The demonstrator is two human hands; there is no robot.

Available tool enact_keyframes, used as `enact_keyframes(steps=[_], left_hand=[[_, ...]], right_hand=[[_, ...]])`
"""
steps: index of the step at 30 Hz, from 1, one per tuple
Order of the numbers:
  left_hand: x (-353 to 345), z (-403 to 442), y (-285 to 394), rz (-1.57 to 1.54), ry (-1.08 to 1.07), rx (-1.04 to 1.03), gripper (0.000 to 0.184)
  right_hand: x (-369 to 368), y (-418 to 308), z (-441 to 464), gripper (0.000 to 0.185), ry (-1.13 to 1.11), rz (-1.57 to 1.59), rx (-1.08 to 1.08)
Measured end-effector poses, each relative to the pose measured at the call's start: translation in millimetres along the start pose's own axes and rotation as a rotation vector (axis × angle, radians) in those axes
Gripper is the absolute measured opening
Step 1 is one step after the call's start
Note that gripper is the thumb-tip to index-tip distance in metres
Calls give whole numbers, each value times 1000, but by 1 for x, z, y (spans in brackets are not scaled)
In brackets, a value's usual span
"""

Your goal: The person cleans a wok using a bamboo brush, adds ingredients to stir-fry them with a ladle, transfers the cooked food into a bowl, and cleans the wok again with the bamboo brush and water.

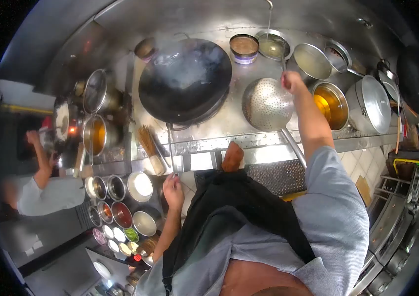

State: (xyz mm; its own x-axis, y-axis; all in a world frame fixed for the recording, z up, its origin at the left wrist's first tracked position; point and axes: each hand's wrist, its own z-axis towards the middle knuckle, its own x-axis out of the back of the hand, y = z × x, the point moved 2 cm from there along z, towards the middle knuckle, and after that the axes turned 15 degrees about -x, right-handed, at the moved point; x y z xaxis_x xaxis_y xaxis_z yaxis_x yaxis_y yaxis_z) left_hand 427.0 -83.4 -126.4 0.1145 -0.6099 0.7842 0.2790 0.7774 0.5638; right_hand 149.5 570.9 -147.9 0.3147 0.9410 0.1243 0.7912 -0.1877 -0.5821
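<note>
Steam rises from a large black wok (184, 93) on the stove, left of centre. My left hand (173, 191) is closed near the counter's front edge, at the end of a thin metal rod that runs up toward the wok. Farther right, my right hand (292, 81) grips a ladle handle, whose far end reaches into a metal bowl (272, 45) under a thin stream of water. Beside my right forearm lies a big perforated strainer (267, 104) with a long metal handle.
Pots of yellow liquid (338, 106) and a lidded pail (374, 104) stand at right. A bamboo brush (147, 143) lies left of the wok. Ingredient bowls (122, 214) fill the lower left. Another person (46, 195) works at far left over a pan.
</note>
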Motion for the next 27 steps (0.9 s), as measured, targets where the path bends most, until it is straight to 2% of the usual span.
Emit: enact_keyframes(steps=[2, 3, 6, 7, 8, 12, 15, 18, 22, 25, 27], left_hand=[[-2, -4, 6, -64, -10, 44, 15], [-2, -3, 12, -91, 14, 32, 14], [-4, 17, 25, -174, 28, 15, 14], [-9, 27, 18, -149, 8, -70, 14], [-8, 45, 26, -208, 66, -120, 14], [5, 128, 54, -178, 138, -425, 22], [0, 175, 61, -27, 89, -469, 31], [-20, 192, 47, 172, -177, -438, 39], [-33, 200, 31, 81, -106, -431, 20], [-28, 200, 32, 87, -66, -445, 14], [-27, 202, 29, 100, -76, -445, 14]], right_hand=[[13, -15, 3, 14, -615, 875, -234], [4, -18, -35, 7, -643, 1125, -153], [9, -9, -74, 23, -835, 1193, -131], [7, -5, -104, 39, -840, 1159, -102], [0, -1, -137, 43, -789, 1150, -75], [-21, 14, -246, 39, -849, 1037, -38], [-45, 32, -315, 46, -919, 986, -49], [-76, 56, -370, 49, -976, 967, -33], [-121, 92, -420, 54, -982, 939, -118], [-144, 118, -434, 54, -903, 920, -212], [-157, 127, -440, 52, -867, 793, -264]])
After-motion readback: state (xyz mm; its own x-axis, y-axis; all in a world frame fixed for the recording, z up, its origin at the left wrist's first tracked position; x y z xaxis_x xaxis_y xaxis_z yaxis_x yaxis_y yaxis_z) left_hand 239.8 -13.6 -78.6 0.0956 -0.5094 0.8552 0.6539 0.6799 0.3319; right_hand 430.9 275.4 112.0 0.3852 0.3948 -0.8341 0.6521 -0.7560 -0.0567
